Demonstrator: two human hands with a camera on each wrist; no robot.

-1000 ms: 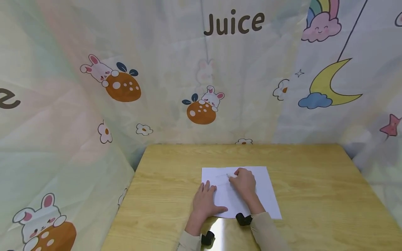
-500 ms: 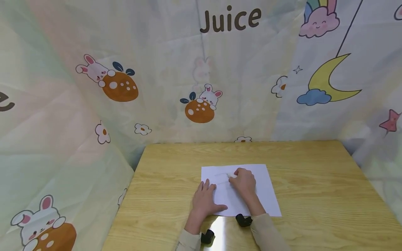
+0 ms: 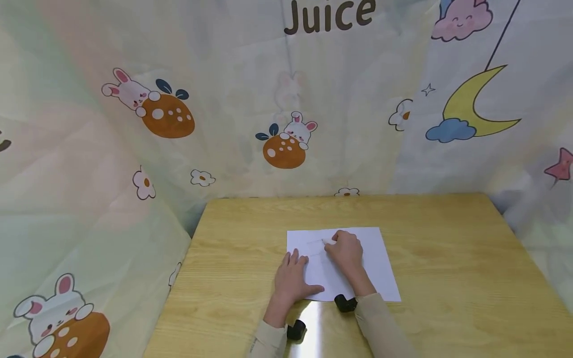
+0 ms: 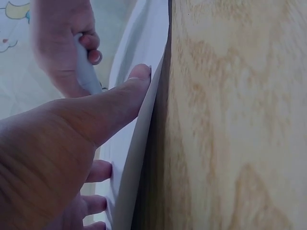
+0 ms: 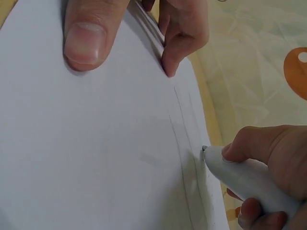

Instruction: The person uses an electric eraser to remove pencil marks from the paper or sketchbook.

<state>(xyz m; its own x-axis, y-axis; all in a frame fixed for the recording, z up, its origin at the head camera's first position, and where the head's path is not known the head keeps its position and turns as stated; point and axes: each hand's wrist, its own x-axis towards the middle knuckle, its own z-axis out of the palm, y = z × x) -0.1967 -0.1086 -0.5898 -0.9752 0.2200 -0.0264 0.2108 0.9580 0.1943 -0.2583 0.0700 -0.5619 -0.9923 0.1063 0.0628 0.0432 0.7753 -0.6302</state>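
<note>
Head view: nearest the person, the left hand (image 3: 293,281) lies with fingers spread flat on the white paper's (image 3: 380,268) near-left corner; beyond it, the right hand (image 3: 345,251) pinches a white pen (image 5: 244,179) tip-down mid-sheet on the wooden table (image 3: 447,258)

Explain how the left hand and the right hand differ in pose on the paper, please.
The left hand lies flat with spread fingers, pressing the paper; the right hand is curled, holding a white pen. The left rests at the sheet's left edge, the right nearer its middle. Both are on the sheet.
</note>
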